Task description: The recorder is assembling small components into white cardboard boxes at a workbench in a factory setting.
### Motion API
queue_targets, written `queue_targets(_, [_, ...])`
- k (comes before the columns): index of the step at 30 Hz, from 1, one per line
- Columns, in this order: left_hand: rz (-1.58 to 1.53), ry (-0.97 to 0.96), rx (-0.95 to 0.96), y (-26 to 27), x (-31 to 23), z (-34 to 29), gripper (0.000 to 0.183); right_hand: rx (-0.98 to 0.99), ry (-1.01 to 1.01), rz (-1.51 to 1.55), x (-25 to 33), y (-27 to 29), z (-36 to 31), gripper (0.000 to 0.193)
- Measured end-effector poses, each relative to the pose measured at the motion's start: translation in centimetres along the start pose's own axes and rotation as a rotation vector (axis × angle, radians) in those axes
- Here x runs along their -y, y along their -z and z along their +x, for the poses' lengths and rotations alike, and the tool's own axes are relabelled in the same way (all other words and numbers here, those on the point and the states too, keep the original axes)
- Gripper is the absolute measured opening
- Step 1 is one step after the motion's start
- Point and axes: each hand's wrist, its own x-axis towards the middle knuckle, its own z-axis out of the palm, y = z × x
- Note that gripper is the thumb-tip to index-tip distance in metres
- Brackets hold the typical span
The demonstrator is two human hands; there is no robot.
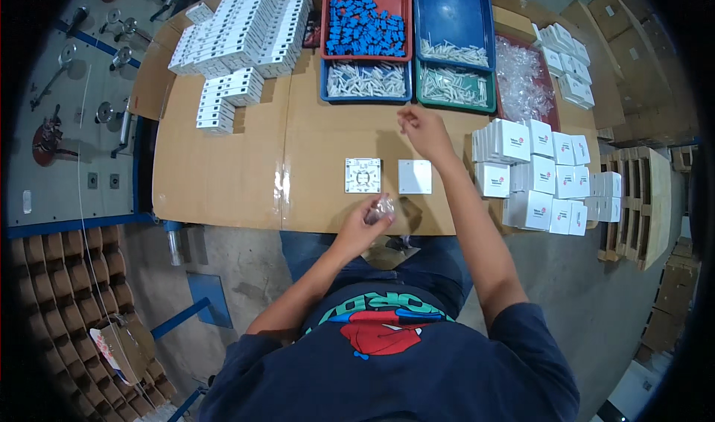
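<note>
My left hand (359, 228), low near the table's front edge, has its fingers closed around a crumpled clear plastic bag (383, 210). Just beyond it lies a white square plate with a round patterned centre (363, 176). Beside that, to the right, is a plain white square plate (415, 177). My right hand (426, 133) is raised past the plates, close to the front of the green tray (454, 104). Its fingers are curled and pinched together; whatever they hold is too small to make out. Small white pegs (453, 85) lie in that tray.
At the back stand a red tray (325, 20) of blue parts and two blue trays (454, 1) (365, 100) with white pegs. A red bin of clear bags (525, 72) sits right of them. White boxes (514, 140) are stacked at right, more white units (238, 31) at far left.
</note>
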Motion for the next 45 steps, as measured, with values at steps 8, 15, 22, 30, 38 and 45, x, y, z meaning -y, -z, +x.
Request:
queue_targets(8, [0.135,-0.046,0.057,0.7,-2.1,-1.8,0.056,-0.1,0.204,-0.664,-3.6,-3.9,12.6,0.015])
queue_targets(15, [0.093,0.004,-0.001,2.7,-2.8,-1.4,0.055,-0.076,0.271,-0.672,-4.6,-4.7,13.2,0.016])
queue_targets(22, [0.1,-0.079,-0.019,2.5,-3.4,-0.1,0.054,-0.099,0.239,-0.556,-5.6,-4.0,14.2,0.012])
queue_targets(30, [0.145,-0.133,-0.077,2.6,-4.3,0.5,0.054,-0.138,0.193,-0.249,-5.4,-2.8,14.2,0.013])
queue_targets(38, [0.152,-0.226,-0.156,2.3,-5.6,1.4,0.054,-0.153,-0.057,0.028,-4.0,-1.3,12.1,0.016])
queue_targets(45, [0.11,-0.292,-0.188,1.9,-6.6,2.6,0.057,0.009,-0.152,0.463,1.9,0.7,1.1,0.025])
